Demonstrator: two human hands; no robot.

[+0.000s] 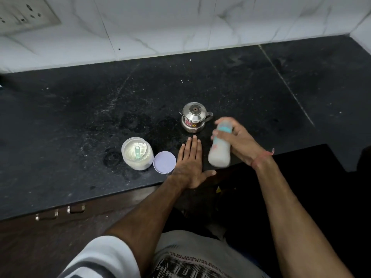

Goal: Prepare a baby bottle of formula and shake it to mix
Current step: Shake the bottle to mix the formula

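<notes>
I've got my right hand (239, 141) clamped round the milky baby bottle (219, 146), blurred mid-shake above the table (80, 121) edge, left hand (189, 163) flat and idle; a loose cap sprays formula, or I clip the steel pot (194, 119) nearby

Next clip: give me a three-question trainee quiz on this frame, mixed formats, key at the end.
1. True or false: the formula jar has its lid on.
2. Which hand grips the baby bottle? A) left B) right C) both
3. Fill in: the left hand rests flat on the ______.

Key
1. False; the lid lies beside the jar.
2. B; the right hand holds it, blurred.
3. Countertop, in front of the steel pot.
</notes>
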